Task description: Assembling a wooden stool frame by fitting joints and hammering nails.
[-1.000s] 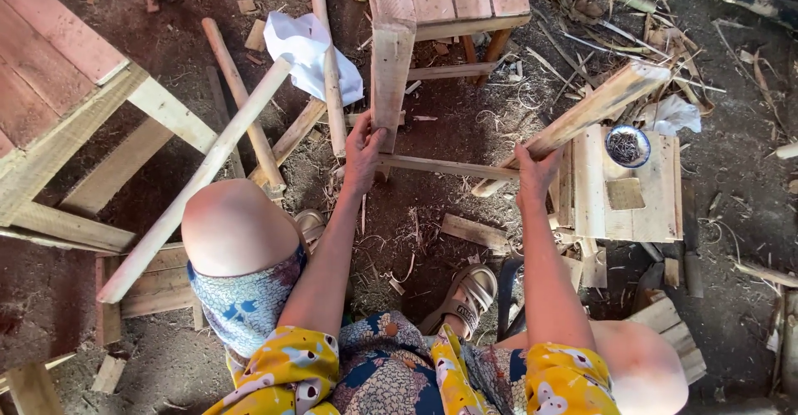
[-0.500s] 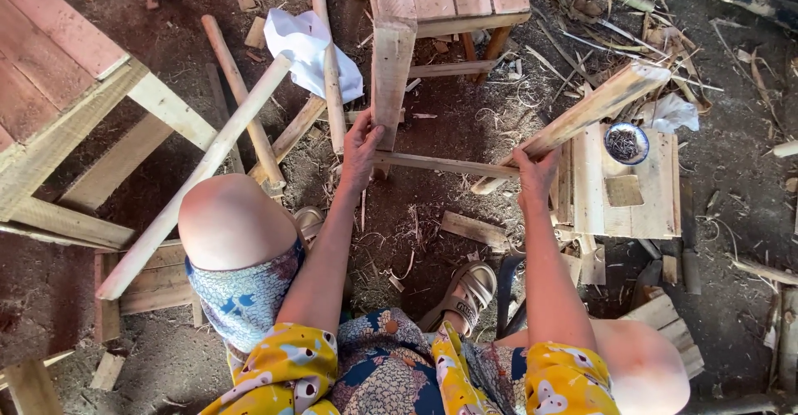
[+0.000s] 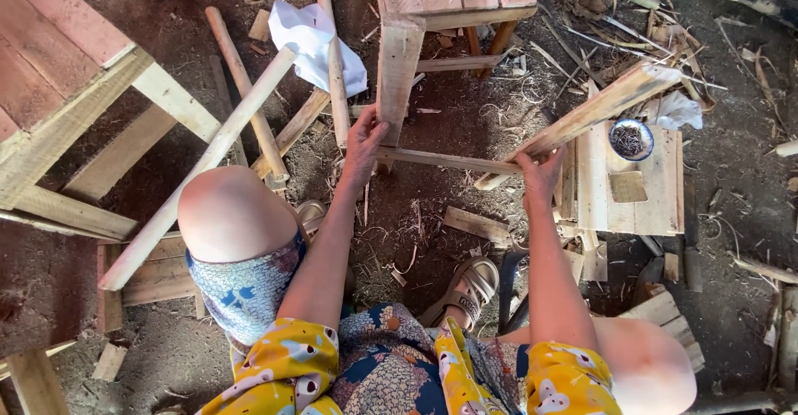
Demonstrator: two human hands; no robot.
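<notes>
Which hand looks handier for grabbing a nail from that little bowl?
Probably the right hand: it grips the thin wooden slat at the end nearer the small round bowl of nails. The left hand is farther away, by the stool leg.

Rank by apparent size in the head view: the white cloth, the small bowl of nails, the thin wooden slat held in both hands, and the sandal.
1. Thin wooden slat, longest, though narrow.
2. White cloth.
3. Sandal; it lies nearer the camera, so its lead over the bowl is unsure.
4. Small bowl of nails.

A thin slat [image 3: 449, 161] spans between stool leg [image 3: 397, 74] and angled plank [image 3: 582, 120].
</notes>
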